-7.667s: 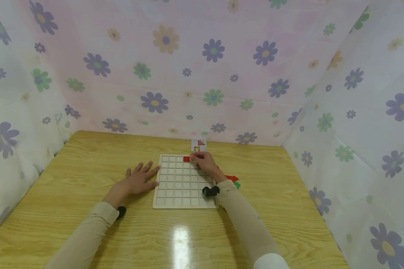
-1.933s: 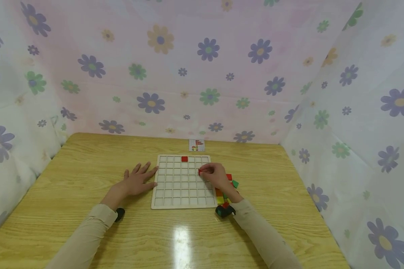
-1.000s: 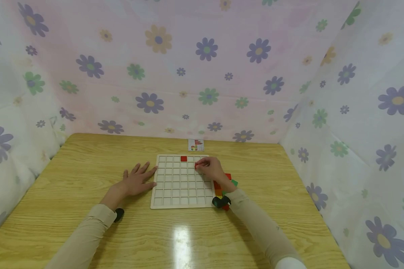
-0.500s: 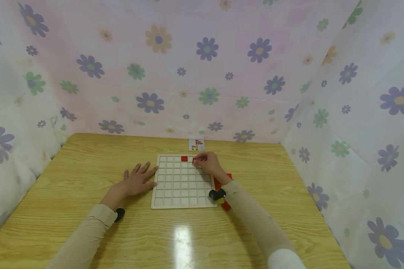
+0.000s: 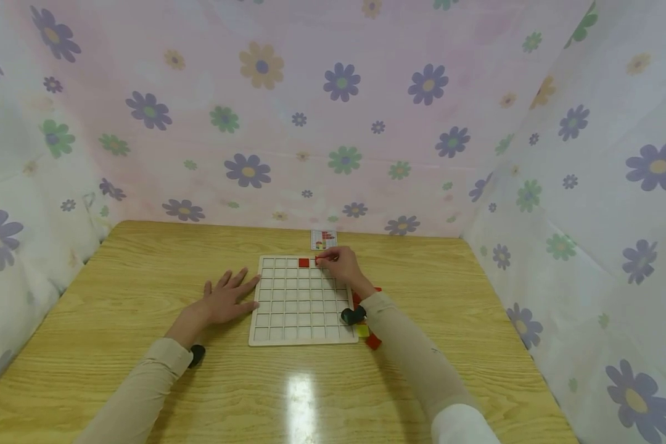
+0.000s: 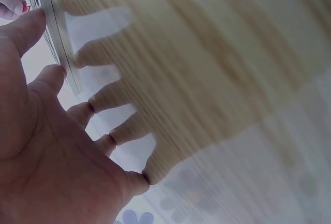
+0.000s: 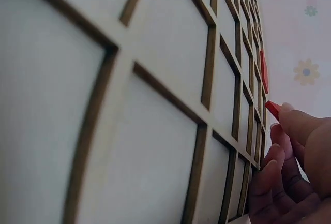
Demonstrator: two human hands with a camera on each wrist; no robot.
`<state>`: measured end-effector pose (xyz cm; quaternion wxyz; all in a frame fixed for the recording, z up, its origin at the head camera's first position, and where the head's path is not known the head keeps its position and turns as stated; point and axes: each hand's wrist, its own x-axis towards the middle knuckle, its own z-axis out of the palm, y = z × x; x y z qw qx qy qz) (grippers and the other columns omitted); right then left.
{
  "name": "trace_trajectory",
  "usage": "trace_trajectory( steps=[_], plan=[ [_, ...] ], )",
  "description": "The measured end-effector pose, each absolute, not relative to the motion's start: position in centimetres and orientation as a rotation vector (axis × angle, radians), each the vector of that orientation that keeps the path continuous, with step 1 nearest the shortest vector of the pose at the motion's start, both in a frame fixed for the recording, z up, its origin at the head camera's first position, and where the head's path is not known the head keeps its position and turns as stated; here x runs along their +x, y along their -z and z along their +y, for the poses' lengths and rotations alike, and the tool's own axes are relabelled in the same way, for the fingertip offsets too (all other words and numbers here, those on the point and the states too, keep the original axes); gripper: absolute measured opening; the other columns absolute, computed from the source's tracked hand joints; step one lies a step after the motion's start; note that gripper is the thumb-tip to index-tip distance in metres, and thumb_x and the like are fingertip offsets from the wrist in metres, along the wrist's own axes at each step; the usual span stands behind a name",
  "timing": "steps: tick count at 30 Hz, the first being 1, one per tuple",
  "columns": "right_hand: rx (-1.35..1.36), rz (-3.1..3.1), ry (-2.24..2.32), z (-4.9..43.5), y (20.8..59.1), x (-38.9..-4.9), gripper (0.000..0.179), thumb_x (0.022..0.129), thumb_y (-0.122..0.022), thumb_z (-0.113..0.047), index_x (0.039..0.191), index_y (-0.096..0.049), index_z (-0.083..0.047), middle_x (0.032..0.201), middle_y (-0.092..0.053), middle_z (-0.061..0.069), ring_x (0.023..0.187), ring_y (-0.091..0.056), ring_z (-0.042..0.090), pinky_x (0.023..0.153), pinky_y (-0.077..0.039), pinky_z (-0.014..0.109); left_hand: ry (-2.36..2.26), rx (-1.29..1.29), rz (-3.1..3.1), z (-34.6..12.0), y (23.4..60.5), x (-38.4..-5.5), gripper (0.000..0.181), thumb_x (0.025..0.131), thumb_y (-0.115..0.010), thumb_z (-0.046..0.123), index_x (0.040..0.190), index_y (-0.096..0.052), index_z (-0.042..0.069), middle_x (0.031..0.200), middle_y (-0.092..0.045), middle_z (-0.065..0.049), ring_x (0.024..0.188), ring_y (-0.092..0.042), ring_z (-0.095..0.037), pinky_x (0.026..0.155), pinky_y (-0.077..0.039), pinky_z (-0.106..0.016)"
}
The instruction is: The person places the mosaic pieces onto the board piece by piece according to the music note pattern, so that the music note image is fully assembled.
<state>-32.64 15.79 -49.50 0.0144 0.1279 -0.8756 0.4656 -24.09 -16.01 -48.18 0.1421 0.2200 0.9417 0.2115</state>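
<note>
A pale wooden grid board (image 5: 291, 308) lies flat on the table. A red square tile (image 5: 303, 263) sits in a cell of its far row. Just right of it, my right hand (image 5: 341, 266) pinches another small red tile (image 5: 318, 260) between thumb and fingertips. In the right wrist view the pinched red tile (image 7: 272, 108) looks tilted, close to the board's far edge; its full shape is hidden. My left hand (image 5: 224, 301) rests on the table with fingers spread, thumb and index finger touching the board's left edge.
A small printed card (image 5: 324, 239) with a coloured picture lies behind the board. Loose tiles, among them a yellow one (image 5: 363, 331) and a red one (image 5: 374, 341), lie at the board's right side, partly under my right forearm. Flowered cloth (image 5: 288, 123) surrounds the wooden table.
From over the board's right part, my right hand has carried the red tile left and away to the far row, beside the red square. My left hand has stayed in place.
</note>
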Motion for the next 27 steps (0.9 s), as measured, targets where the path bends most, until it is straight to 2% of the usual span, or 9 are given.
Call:
trace_trajectory(
  steps=[7,17,27],
  plan=[
    [0.433,-2.775,-1.39,15.64,49.59,-32.7,0.012,0.097,-0.071,-0.012,0.096,-0.078,-0.002,0.094,-0.074,0.013,0.079,-0.067,0.021,0.07,-0.054,0.031,-0.62,0.631,2.717,-15.96,48.13,-23.91,0.07,0.105,-0.052,0.047,0.162,-0.028,0.013,0.168,-0.011,-0.025,0.151,-0.003,-0.057,0.107,-0.001,-0.084],
    [0.349,-2.836,-1.345,15.16,49.44,-32.62,0.015,0.097,-0.072,-0.018,0.097,-0.079,-0.006,0.096,-0.074,0.01,0.083,-0.067,0.021,0.076,-0.055,0.035,-0.609,0.619,2.725,-16.04,48.45,-24.01,0.071,0.105,-0.051,0.049,0.163,-0.027,0.015,0.169,-0.01,-0.023,0.151,-0.002,-0.056,0.108,-0.001,-0.083],
    [0.341,-2.816,-1.324,15.21,49.88,-32.59,0.015,0.097,-0.072,-0.019,0.095,-0.08,-0.006,0.093,-0.075,0.01,0.079,-0.067,0.02,0.072,-0.053,0.034,-0.613,0.618,2.716,-16.07,48.56,-24.13,0.072,0.105,-0.051,0.051,0.163,-0.026,0.016,0.169,-0.009,-0.023,0.152,-0.001,-0.055,0.108,0.0,-0.083]
  ],
)
